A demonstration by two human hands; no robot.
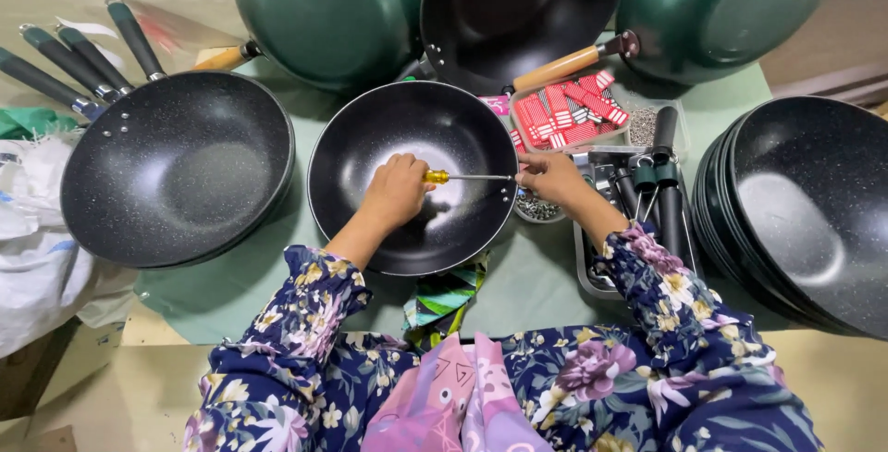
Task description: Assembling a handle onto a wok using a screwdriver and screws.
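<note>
Black speckled wok centred on green surface, left hand closed around yellow-handled screwdriver, tip toward rim at three o'clock, right hand pinching there; likely handle-fixing stage, steady turning needed next.

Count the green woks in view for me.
2. One green wok stands tilted at top centre-left, the other green wok at top right; a black wok leans between them. Both are cut off by the frame, and more may lie out of view.

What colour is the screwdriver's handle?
Yellow, clear-looking; the screwdriver shows in the head view.
</note>
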